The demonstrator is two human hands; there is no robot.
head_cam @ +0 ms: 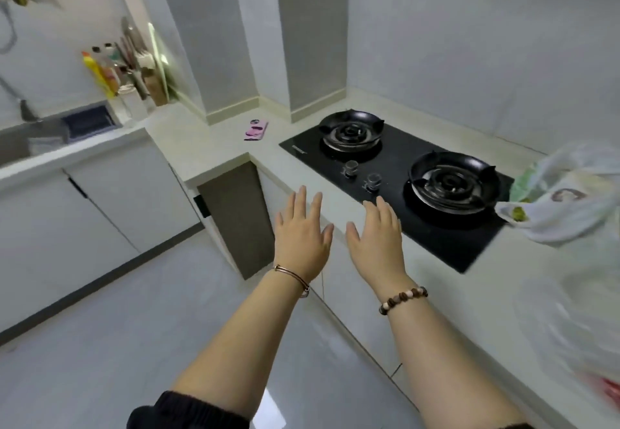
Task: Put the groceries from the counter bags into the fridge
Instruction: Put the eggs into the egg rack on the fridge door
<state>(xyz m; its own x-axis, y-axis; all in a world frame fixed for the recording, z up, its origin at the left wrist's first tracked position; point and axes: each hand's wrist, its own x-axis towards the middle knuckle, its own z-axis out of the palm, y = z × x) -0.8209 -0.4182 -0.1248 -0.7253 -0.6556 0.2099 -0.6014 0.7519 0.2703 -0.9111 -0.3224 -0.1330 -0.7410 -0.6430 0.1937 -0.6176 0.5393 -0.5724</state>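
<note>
Both my hands are held out in front of me, palms down, fingers straight and spread, holding nothing. My left hand [302, 234] hovers over the cabinet front below the counter edge. My right hand [377, 239] hovers at the counter's front edge, just left of the stove. A white plastic grocery bag [563, 197] with green produce showing lies on the counter at the far right, beyond the stove. A second, blurred translucent bag [570, 324] sits nearer me at the right edge. No fridge is in view.
A black two-burner gas stove [402, 173] is set into the pale counter [214, 147]. A pink phone [256, 129] lies on the corner. Bottles and utensils [124, 73] stand by the sink [20, 147] at left. Grey tiled floor [134, 328] lies below.
</note>
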